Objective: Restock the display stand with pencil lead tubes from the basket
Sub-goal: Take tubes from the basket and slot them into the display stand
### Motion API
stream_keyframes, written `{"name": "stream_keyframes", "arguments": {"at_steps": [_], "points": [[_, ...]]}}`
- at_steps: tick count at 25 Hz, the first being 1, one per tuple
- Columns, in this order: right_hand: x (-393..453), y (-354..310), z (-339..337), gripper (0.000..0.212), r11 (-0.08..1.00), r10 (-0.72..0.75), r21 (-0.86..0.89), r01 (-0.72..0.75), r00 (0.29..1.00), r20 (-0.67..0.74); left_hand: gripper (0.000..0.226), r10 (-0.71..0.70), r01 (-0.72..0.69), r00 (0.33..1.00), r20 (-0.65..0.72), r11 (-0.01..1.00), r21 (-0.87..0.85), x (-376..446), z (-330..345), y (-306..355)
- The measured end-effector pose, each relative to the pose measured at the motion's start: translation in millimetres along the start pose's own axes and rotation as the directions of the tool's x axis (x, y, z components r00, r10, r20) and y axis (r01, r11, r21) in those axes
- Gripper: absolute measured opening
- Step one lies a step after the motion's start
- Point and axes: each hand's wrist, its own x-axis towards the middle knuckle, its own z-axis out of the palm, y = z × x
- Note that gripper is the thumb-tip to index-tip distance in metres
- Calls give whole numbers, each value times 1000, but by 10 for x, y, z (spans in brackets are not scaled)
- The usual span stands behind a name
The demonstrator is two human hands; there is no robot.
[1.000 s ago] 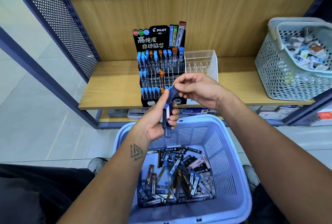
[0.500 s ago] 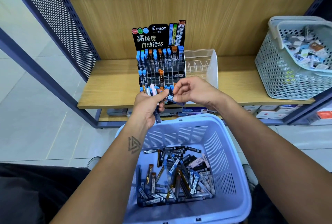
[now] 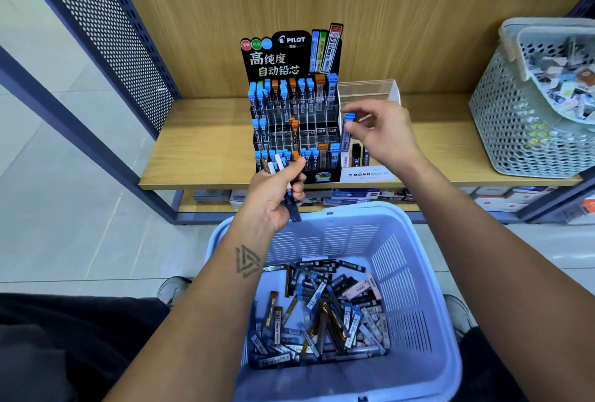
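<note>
Head view: the right hand [image 3: 383,131] pinches one blue-capped tube [image 3: 347,134] upright between thumb and fingertips, its grip narrow round the cap end. Just left of that grip stands the black tiered display stand [image 3: 291,57] on the wooden shelf [image 3: 199,150]; just behind and below the grip sits a clear plastic holder [image 3: 367,90] with a few dark tubes at its front. The held tube hangs beside the stand's right edge, apart from any slot, so I judge it is on its way in, not yet placed.

The left hand [image 3: 277,195] grips a small bundle of tubes [image 3: 283,173] in a closed fist, their caps poking up in front of the stand's bottom row and one dark end sticking out beneath the fist. Below both grips, nearest the person, is the pale blue basket [image 3: 415,272], its floor covered by a loose heap of tubes [image 3: 322,314].

As to progress: the top row looks mostly filled, the bottom row is well stocked, but the middle row shows many bare slots right of its few tubes. With that gap, a handful waiting and a heap in the basket, the restocking seems partway through with plenty left

To the right of the right grip, well apart, a grey perforated basket [image 3: 502,131] holds small packets
</note>
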Motion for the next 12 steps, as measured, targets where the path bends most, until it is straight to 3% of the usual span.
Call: {"name": "stream_keyframes", "arguments": {"at_steps": [4, 12], "points": [[-86, 53, 160, 25, 995, -32, -95, 42, 994, 103, 17, -9, 9, 1000, 1, 1000, 3, 21, 0, -26], [-121, 84, 252, 25, 911, -235, -323, 255, 967, 101, 18, -10, 10, 1000, 1, 999, 35, 26, 13, -76]]}}
